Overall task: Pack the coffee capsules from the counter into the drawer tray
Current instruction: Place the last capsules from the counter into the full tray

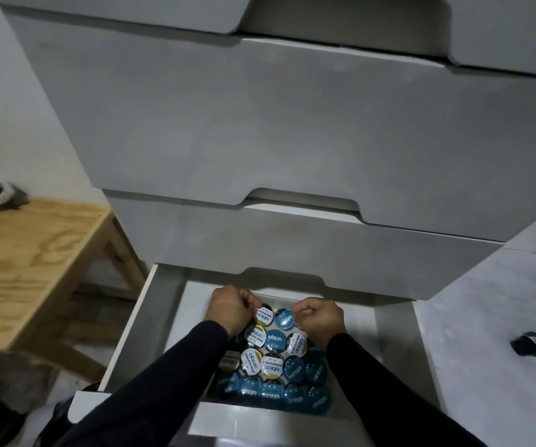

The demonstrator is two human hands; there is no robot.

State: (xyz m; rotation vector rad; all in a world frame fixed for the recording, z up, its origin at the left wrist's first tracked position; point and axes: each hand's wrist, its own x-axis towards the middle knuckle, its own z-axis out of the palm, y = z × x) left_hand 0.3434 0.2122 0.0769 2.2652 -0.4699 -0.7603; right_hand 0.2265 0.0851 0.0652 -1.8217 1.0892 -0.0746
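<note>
Two hands work at the far end of a white tray set inside the open bottom drawer of a grey drawer unit. The left hand has its fingers pinched on the rim of a white-and-gold capsule whose lid reads "EXCELSO ROBUSTA GOLD". The right hand has its fingers closed on the edge of a blue capsule printed "excelso", just beside the first one. Both capsules sit in the tray's far row, touching the packed ones nearer the camera. Many more capsules fill the tray lid-up: blue "excelso" lids along the near rows and right side, white-and-gold "ROBUSTA GOLD" lids in the middle and left. One dark capsule lies on its side on the pale counter at right, well apart from the drawer. A wooden stool stands at left.
</note>
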